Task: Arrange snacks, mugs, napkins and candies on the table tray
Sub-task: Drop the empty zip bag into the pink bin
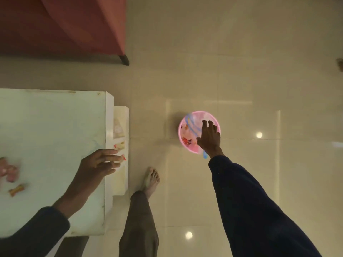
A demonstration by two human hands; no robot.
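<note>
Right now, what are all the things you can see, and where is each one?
Table: one, white, on the left.
Tray: one, white, on the table's right edge, holding some wrapped bits too blurry to name.
Candies: a few, pink and orange, far left on the table, blurry.
Bucket: one, pink with a blue handle, on the floor to the right, with things inside.
Sofa: one, reddish, top left.
Floor: shiny beige tiles.
Left hand: fingers spread over the table's edge by the tray, holding nothing I can see.
Right hand: reaching into the bucket, fingers spread.
Foot: one, bare, on the floor beside the table.
</note>
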